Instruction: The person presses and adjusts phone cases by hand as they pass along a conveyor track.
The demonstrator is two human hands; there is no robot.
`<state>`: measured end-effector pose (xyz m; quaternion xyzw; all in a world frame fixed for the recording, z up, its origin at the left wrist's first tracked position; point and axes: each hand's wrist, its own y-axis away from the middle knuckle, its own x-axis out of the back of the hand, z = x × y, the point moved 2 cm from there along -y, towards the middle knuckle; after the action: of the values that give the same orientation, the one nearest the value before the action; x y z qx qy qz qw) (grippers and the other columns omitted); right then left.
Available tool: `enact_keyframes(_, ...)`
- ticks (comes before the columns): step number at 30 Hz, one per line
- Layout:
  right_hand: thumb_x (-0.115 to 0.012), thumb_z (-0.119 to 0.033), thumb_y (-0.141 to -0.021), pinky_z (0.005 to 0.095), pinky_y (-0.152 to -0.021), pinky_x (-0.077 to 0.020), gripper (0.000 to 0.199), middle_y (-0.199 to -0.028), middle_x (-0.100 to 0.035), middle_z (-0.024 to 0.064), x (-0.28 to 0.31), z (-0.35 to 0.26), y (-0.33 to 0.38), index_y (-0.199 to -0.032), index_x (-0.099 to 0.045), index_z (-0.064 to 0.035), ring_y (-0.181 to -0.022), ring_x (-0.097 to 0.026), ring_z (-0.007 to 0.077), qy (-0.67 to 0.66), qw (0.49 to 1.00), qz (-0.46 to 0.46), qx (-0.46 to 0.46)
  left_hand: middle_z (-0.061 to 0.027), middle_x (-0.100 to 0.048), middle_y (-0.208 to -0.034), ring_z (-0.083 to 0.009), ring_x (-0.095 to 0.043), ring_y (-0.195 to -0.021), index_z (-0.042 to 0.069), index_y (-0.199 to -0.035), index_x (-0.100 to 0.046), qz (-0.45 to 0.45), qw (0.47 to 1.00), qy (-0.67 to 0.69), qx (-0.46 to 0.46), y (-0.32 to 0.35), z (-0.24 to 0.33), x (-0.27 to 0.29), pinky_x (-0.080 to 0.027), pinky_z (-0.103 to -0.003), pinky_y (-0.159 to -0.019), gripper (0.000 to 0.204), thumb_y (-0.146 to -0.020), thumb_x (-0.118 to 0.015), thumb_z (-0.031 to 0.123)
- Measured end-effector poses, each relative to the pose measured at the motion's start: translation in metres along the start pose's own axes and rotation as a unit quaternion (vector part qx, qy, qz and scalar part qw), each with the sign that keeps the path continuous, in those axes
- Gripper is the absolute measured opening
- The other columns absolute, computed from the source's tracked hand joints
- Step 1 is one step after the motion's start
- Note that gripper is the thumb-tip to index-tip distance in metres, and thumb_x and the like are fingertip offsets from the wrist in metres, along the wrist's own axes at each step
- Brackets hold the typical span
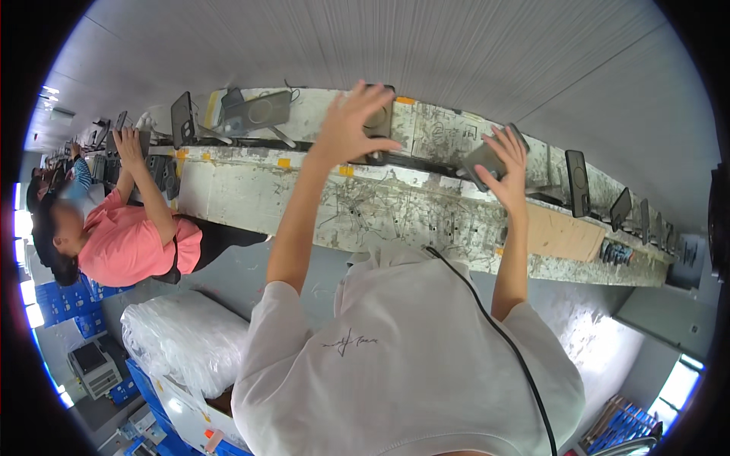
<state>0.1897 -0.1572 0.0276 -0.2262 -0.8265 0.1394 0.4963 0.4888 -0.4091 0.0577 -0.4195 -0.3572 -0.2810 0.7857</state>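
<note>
left hand [353,121] spread wide on a dark case [378,120] (conveyor [251,190]); right hand [508,163] grips another case [482,161].

- The dark grey phone case [487,161] in my right hand [508,169] looks like matt, smooth plastic.
- The case [378,121] under my left hand [351,125] has the same dull plastic finish.
- The workbench [395,209] top is off-white, scratched, scuffed and rough-looking.
- A brown cardboard sheet [564,234] hangs matt at its front edge.
- My pale sweatshirt [403,357] is soft cloth.
- The bag [186,338] is crinkled, glossy clear plastic.
</note>
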Motion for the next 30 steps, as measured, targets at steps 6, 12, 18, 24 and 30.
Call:
enact_keyframes(6,-0.067,-0.043,-0.104,0.0577,-0.136,-0.0249,0.057,-0.164,-0.064,0.0144,0.047,-0.012,0.024,-0.148,-0.074,-0.0071,-0.166,-0.039,0.0394,-0.165,0.971,0.134,-0.108,-0.0105,-0.038,-0.184,-0.0358,-0.026,-0.173,0.022,-0.167,-0.058,-0.134,0.99,0.033,0.025,-0.03,0.067,-0.085,-0.017,-0.068,-0.138,0.102,-0.09,-0.07,0.088)
enact_keyframes(12,-0.078,-0.02,-0.098,0.0582,-0.13,-0.0392,0.041,-0.147,-0.072,0.0146,-0.017,-0.116,-0.037,-0.135,-0.077,-0.005,-0.154,-0.055,0.0435,-0.236,0.97,0.045,0.021,-0.0158,-0.041,-0.18,-0.039,-0.03,-0.17,0.008,-0.162,-0.057,0.046,0.986,0.157,0.028,0.015,0.123,-0.123,-0.02,-0.064,-0.138,0.073,-0.105,-0.074,0.048)
enact_keyframes(18,-0.078,-0.039,-0.102,0.0629,-0.131,-0.0335,0.051,-0.159,-0.064,0.0167,-0.1,-0.162,-0.069,-0.147,-0.074,-0.0148,-0.16,-0.046,0.0445,-0.038,0.996,0.025,0.083,-0.0201,-0.069,-0.148,-0.0383,-0.063,-0.139,0.001,-0.14,-0.071,-0.043,0.906,0.389,0.161,0.136,0.127,-0.121,-0.048,-0.047,-0.118,0.037,-0.104,-0.071,0.01)
enact_keyframes(24,-0.073,-0.062,-0.101,0.0701,-0.133,-0.022,0.062,-0.162,-0.063,0.0171,-0.099,-0.096,-0.047,-0.148,-0.076,-0.0218,-0.159,-0.047,0.0444,0.157,0.985,0.056,-0.055,-0.0118,-0.083,-0.115,-0.0296,-0.076,-0.116,0.002,-0.117,-0.081,0.105,0.925,0.288,0.224,0.148,0.088,-0.025,-0.056,-0.04,-0.105,0.018,-0.098,-0.079,0.004)
enact_keyframes(30,-0.081,-0.059,-0.095,0.0684,-0.133,-0.022,0.061,-0.159,-0.067,0.0125,-0.04,-0.027,-0.007,-0.147,-0.078,-0.0271,-0.158,-0.051,0.0388,0.157,0.982,0.073,-0.078,-0.0151,-0.063,-0.159,-0.0398,-0.054,-0.153,0.011,-0.142,-0.074,0.129,0.989,0.053,0.05,0.042,0.03,0.004,-0.04,-0.061,-0.124,0.069,-0.085,-0.096,0.043)
